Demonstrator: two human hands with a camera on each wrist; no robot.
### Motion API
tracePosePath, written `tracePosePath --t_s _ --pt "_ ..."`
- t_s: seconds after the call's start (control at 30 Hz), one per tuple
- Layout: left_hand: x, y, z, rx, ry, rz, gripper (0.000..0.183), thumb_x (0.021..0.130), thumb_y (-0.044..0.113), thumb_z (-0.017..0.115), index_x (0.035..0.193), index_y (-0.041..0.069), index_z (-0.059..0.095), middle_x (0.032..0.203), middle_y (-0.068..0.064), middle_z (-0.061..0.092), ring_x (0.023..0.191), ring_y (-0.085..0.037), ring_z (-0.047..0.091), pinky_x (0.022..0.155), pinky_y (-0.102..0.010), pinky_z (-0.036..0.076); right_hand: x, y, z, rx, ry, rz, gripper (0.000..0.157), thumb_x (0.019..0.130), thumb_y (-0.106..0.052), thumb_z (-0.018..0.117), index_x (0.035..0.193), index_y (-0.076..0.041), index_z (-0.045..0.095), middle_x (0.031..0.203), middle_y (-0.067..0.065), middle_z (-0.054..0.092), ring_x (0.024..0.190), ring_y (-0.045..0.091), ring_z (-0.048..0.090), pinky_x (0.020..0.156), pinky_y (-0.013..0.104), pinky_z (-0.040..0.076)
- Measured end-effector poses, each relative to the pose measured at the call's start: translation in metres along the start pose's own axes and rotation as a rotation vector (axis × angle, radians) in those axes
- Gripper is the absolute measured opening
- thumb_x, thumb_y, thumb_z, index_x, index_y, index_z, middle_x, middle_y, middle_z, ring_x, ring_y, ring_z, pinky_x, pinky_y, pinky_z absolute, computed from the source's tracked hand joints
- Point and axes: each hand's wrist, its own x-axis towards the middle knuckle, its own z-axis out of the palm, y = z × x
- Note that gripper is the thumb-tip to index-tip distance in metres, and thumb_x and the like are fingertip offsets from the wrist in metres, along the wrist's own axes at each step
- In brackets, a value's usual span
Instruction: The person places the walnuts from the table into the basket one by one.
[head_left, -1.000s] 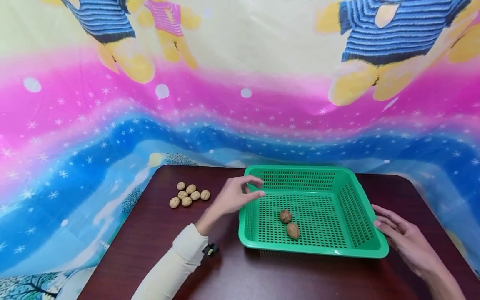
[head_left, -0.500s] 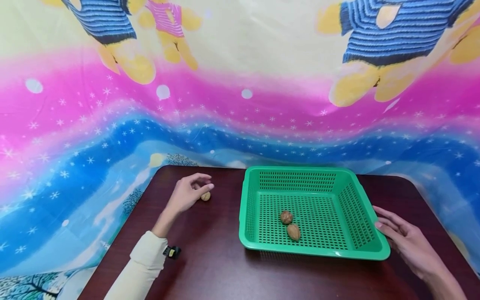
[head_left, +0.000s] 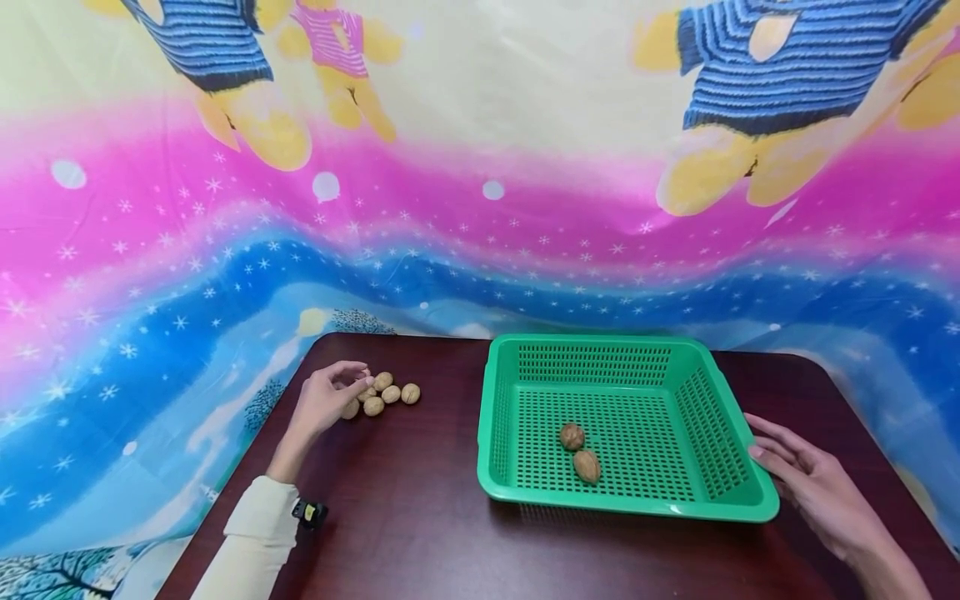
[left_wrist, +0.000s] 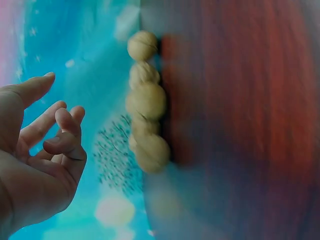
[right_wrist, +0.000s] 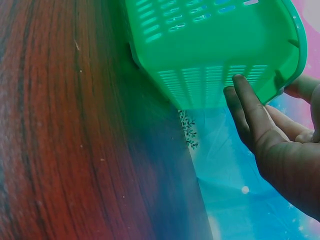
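Observation:
My left hand (head_left: 322,402) hovers at the left side of a small group of tan walnuts (head_left: 391,394), hiding part of them in the head view. Seen from the left wrist, the hand (left_wrist: 47,172) has loosely bent fingers, with a gap between thumb and fingertips and nothing in it; the walnuts (left_wrist: 148,101) line up just beyond. With the thumb over the rim and fingers along the outer wall, my right hand (head_left: 821,492) holds the right side of a green plastic basket (head_left: 630,502). Two browner walnuts (head_left: 587,467) lie on the basket's slotted floor.
Everything stands on a dark reddish-brown table (head_left: 420,533) with rounded far corners. A colourful printed cloth (head_left: 450,225) hangs right behind its far edge. A small black device (head_left: 310,512) is worn on the left wrist, by the light sleeve (head_left: 255,521).
My left hand has travelled left from the basket's left rim, passing over the walnuts to their far left side. The right hand and basket have stayed put.

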Motion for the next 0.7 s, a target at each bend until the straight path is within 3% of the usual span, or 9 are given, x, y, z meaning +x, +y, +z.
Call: tracePosePath --t_s 0.2,0.47,0.7 --pt "-0.002 -0.021 -0.003 0.066 0.010 -0.075 0.042 0.102 0.030 0.076 0.136 0.005 0.072 0.124 -0.018 0.077 0.086 -0.019 0.069 0.069 -0.030 0.051 0.000 0.000 0.000 -0.002 0.003 0.001 0.058 0.116 -0.007 0.044 0.171 -0.021 0.030 0.133 -0.019 0.072 0.115 0.004 0.075 0.087 0.025 0.063" --pt "-0.004 -0.044 -0.004 0.115 -0.019 -0.109 0.043 0.101 0.029 0.077 0.135 0.003 0.072 0.125 -0.021 0.077 0.089 -0.023 0.075 0.074 -0.032 0.054 -0.001 -0.001 0.001 -0.017 0.014 0.013 0.059 0.116 -0.008 0.045 0.171 -0.020 0.028 0.133 -0.021 0.072 0.114 0.002 0.074 0.087 0.025 0.063" --pt "-0.006 -0.052 -0.004 0.121 -0.064 -0.144 0.043 0.101 0.032 0.078 0.134 0.004 0.073 0.129 -0.023 0.075 0.091 -0.026 0.074 0.076 -0.033 0.054 -0.001 -0.002 0.001 -0.027 0.014 0.011 0.059 0.116 -0.009 0.045 0.171 -0.019 0.028 0.133 -0.021 0.072 0.115 0.002 0.074 0.087 0.024 0.063"
